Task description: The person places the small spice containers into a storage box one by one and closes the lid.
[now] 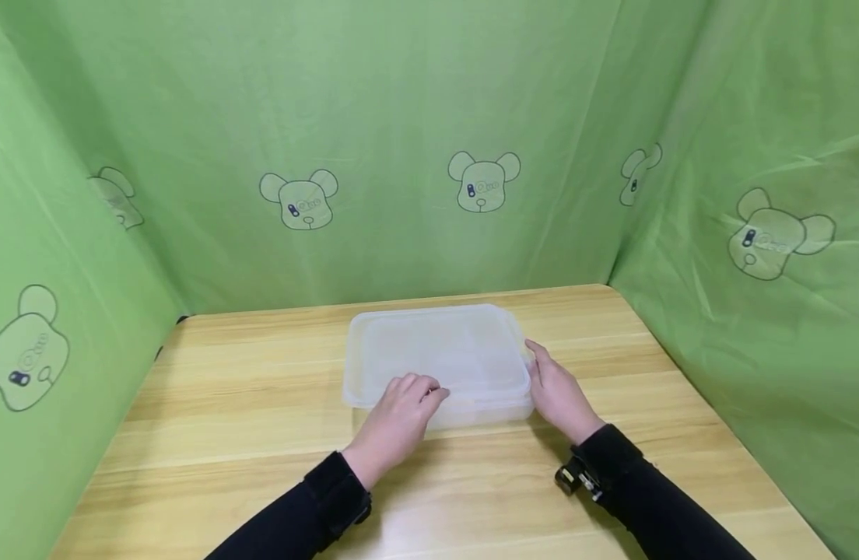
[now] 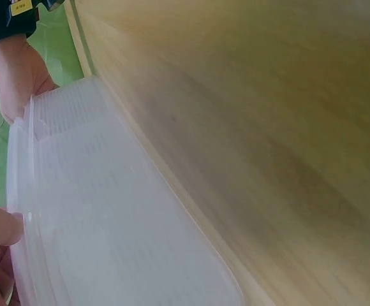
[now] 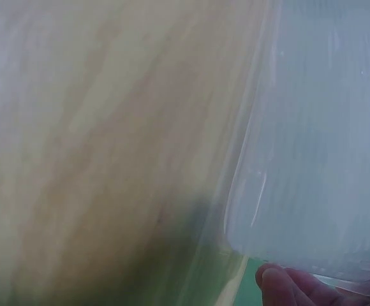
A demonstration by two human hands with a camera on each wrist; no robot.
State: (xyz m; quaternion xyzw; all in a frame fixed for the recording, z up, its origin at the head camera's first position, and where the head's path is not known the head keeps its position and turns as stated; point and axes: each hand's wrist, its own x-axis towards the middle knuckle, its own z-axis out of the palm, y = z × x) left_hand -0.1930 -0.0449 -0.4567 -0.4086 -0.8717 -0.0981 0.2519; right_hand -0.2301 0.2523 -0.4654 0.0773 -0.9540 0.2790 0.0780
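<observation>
A translucent plastic box [image 1: 471, 414] with a whitish lid [image 1: 436, 350] on top lies flat on the wooden table. My left hand [image 1: 399, 416] is at the front edge of the lid, fingers bent over it. In the left wrist view, its thumb [image 2: 9, 227] presses at the rim, with the fingers curled beside it. My right hand [image 1: 561, 393] holds the right end of the box. The right wrist view has its fingertips [image 3: 275, 280] at the corner of the box wall [image 3: 306, 159]. Part of that hand is hidden behind the box.
The light wooden table [image 1: 247, 389] extends on both sides of the box and in front of it. Green curtains [image 1: 401, 93] printed with bear heads enclose its back and sides. A small dark device [image 1: 576, 476] sits at the right wrist.
</observation>
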